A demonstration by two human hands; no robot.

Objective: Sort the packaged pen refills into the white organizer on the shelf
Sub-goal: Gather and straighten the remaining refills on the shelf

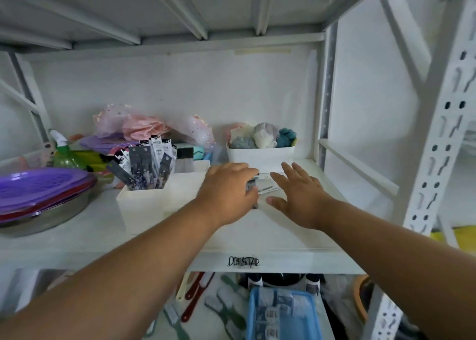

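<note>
Standing in organizer (144, 203): refill packs (148, 167); left hand (226, 190) gripping pack (253, 185), right hand (296, 192) splayed.

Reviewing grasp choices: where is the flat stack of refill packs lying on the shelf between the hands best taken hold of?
Probably by its long edges, from above: the packs lie flat and thin on the shelf. The left hand already curls over their left edge; the open right hand can close on the right edge.

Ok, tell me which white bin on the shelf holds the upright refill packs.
The front-left white bin, left of the left hand. Refill packs stand in it; the rear bin holds soft bundles.
</note>
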